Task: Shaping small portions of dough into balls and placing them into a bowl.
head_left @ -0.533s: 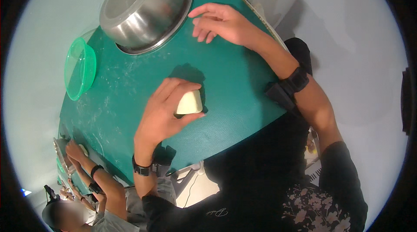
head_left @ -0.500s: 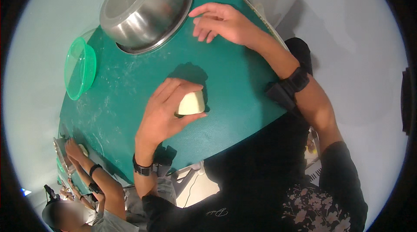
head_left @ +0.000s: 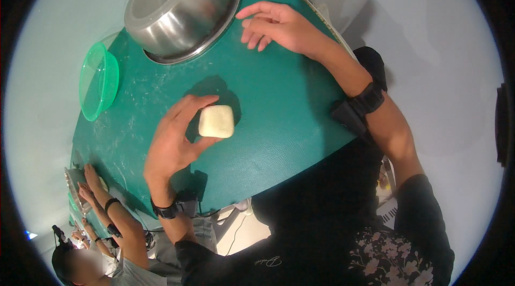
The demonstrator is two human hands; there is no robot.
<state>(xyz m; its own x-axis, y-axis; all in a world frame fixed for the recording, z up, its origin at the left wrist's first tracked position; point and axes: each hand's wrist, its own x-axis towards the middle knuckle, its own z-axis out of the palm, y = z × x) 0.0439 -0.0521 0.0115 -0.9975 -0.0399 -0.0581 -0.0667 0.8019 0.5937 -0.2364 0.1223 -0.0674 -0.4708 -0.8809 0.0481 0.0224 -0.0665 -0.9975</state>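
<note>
Left grip: left hand point(head_left: 174, 144) pinches the dough block point(head_left: 216, 121) betw. thumb below and forefinger above; other fingers curl behind it, clamped on the piece.
Dough block: pale cream, squarish w/ rounded corners, grainy face turned up to the camera; sits at the fingertips, sticking out to the right of the palm. Looks lifted off the bench (dark shadow lies on the surface just up and right of it).
Left wrist: black band point(head_left: 165, 210), forearm comes in from the lower edge.
Right grip: right hand point(head_left: 276, 24) spread open, holds nothing; fingers loosely apart, pointing left, tips resting on or just over the bench, can't tell which.
Right hand vs bowl: fingertips just beside the rim of the steel bowl point(head_left: 179, 7), small gap showing.
Right wrist: black strap w/ a dark unit point(head_left: 358, 106).
Steel bowl: upside down at the far end of the bench, well apart from the dough block.
Bench: green top point(head_left: 279, 109), faint flour smears on the left part.
Green lid point(head_left: 98, 80): clear green plastic, at the bench's left edge.
Other person: lower left, hands point(head_left: 88, 181) at a metal tray on the bench corner.
</note>
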